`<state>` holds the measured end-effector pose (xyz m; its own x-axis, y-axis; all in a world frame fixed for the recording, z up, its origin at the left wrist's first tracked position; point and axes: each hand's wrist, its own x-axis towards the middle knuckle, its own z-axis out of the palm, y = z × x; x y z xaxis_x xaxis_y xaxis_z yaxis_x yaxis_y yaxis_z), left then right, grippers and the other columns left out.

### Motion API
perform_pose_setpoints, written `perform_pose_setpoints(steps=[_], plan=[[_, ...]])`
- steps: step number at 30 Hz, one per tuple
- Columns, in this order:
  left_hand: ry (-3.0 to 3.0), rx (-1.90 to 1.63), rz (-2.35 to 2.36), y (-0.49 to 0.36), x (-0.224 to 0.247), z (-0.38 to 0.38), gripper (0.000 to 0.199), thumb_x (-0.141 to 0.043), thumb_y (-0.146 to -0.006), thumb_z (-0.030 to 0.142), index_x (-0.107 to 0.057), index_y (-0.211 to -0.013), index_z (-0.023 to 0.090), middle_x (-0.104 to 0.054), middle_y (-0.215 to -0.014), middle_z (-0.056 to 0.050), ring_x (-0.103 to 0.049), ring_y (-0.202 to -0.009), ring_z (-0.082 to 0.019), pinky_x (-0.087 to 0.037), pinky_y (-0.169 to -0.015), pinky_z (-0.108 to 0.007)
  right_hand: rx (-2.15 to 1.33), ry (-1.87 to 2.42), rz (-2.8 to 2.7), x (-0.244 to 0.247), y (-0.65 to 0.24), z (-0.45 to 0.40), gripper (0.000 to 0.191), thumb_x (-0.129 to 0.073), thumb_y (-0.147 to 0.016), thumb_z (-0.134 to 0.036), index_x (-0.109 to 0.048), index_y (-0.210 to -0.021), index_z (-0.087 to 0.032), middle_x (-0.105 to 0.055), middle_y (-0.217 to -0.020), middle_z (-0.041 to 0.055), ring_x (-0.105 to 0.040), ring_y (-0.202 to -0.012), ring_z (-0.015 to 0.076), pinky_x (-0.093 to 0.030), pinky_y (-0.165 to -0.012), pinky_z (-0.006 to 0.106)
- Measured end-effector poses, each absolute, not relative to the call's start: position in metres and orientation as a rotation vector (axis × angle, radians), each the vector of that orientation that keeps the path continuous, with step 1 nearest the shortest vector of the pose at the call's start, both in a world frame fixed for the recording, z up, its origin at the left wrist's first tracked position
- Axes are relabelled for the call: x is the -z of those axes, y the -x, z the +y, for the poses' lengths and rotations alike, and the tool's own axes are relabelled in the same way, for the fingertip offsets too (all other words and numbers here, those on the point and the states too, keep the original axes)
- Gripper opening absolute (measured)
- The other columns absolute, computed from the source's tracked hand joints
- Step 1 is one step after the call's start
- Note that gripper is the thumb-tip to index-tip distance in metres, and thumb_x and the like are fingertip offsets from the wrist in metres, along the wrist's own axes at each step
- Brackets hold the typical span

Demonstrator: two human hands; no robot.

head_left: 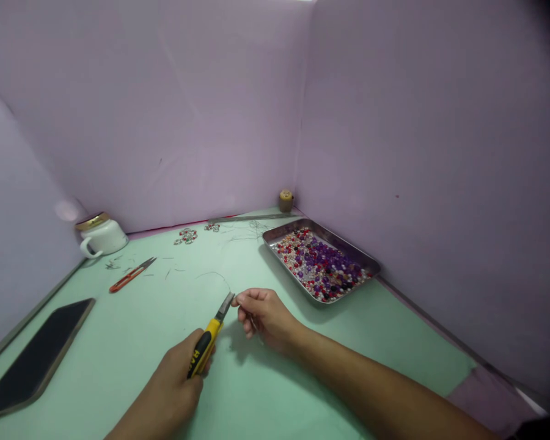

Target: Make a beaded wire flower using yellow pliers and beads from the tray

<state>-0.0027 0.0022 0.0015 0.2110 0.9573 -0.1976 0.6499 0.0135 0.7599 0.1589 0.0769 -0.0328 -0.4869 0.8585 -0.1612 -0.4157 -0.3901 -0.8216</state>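
Observation:
My left hand [176, 373] is closed around the yellow-and-black handles of a pair of pliers [214, 330], jaws pointing up and to the right. My right hand [263, 315] pinches a thin wire [224, 279] between thumb and index finger, right beside the tips of the jaws. One end of the wire curves up and left above the table; the part inside the fingers is hidden. Whether the jaws grip the wire is too small to tell.
A metal tray [297, 282] of mixed beads stands at the right. Left are thread snips [131, 276], a phone-like dark slab [39, 351] and a white mug [105, 237]. Beaded rings [186, 236], loose wires [252, 230] and a small jar [285, 201] lie toward the back wall.

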Motion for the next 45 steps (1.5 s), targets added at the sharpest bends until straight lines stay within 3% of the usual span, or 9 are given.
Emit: perform_pose_setpoints(steps=[5,10,18,21,24,30,45], plan=[[-1.496,-0.561,1.346,0.005,-0.01,0.005,0.031,-0.035,-0.048,0.009,-0.043,-0.077,0.02,-0.051,-0.075,0.0,-0.048,-0.073,-0.018,-0.038,-0.066,-0.028,-1.799,0.795,-1.024,0.031,-0.163,0.084,0.028,-0.068,-0.061,-0.036,-0.058,-0.068,-0.011,-0.054,-0.052,-0.0029,-0.045,-0.035,0.0047,-0.038,-0.034,0.017],[-1.626,-0.532,1.426,0.005,-0.006,0.004,0.029,-0.033,-0.052,0.007,-0.041,-0.077,0.019,-0.048,-0.073,0.001,-0.046,-0.071,-0.017,-0.036,-0.064,-0.027,-1.971,0.79,-1.034,0.029,-0.167,0.084,0.036,-0.06,-0.068,-0.047,-0.058,-0.071,-0.011,-0.056,-0.056,0.0004,-0.05,-0.04,0.0076,-0.042,-0.037,0.02],[-1.583,-0.569,1.38,0.0,-0.007,0.003,0.029,-0.033,-0.049,0.008,-0.04,-0.074,0.02,-0.047,-0.072,0.001,-0.045,-0.071,-0.017,-0.036,-0.064,-0.028,-1.88,0.797,-1.112,0.028,-0.165,0.08,0.031,-0.069,-0.059,-0.04,-0.056,-0.064,-0.013,-0.057,-0.066,0.0015,-0.055,-0.057,0.0097,-0.044,-0.047,0.021],[-1.506,-0.604,1.348,0.003,-0.003,0.006,0.029,-0.036,-0.045,0.01,-0.042,-0.072,0.02,-0.05,-0.075,-0.001,-0.047,-0.077,-0.02,-0.038,-0.067,-0.029,-1.856,0.807,-1.122,0.027,-0.164,0.081,0.03,-0.068,-0.059,-0.04,-0.055,-0.065,-0.014,-0.055,-0.057,-0.0013,-0.052,-0.046,0.0084,-0.042,-0.046,0.022],[-1.409,-0.607,1.372,0.009,0.007,0.01,0.034,-0.037,-0.039,0.012,-0.044,-0.071,0.02,-0.054,-0.078,-0.002,-0.047,-0.081,-0.022,-0.038,-0.066,-0.03,-1.621,0.943,-1.283,0.024,-0.167,0.081,0.022,-0.063,-0.062,-0.035,-0.057,-0.064,-0.014,-0.053,-0.05,-0.0027,-0.047,-0.039,0.0078,-0.038,-0.042,0.022],[-1.326,-0.619,1.39,0.011,0.014,0.009,0.035,-0.037,-0.037,0.011,-0.044,-0.07,0.02,-0.053,-0.076,-0.001,-0.048,-0.081,-0.023,-0.039,-0.065,-0.03,-0.693,0.925,-1.82,0.021,-0.176,0.077,0.013,-0.053,-0.069,-0.017,-0.061,-0.059,-0.017,-0.057,-0.054,0.0005,-0.048,-0.051,0.01,-0.035,-0.051,0.023],[-1.434,-0.538,1.411,0.0,-0.015,0.003,0.03,-0.036,-0.044,0.01,-0.044,-0.071,0.019,-0.053,-0.071,0.0,-0.047,-0.068,-0.017,-0.039,-0.062,-0.027,-0.245,0.868,-2.142,0.022,-0.181,0.079,0.018,-0.047,-0.072,-0.014,-0.063,-0.063,-0.018,-0.048,-0.053,0.0007,-0.04,-0.051,0.0105,-0.026,-0.05,0.024]])
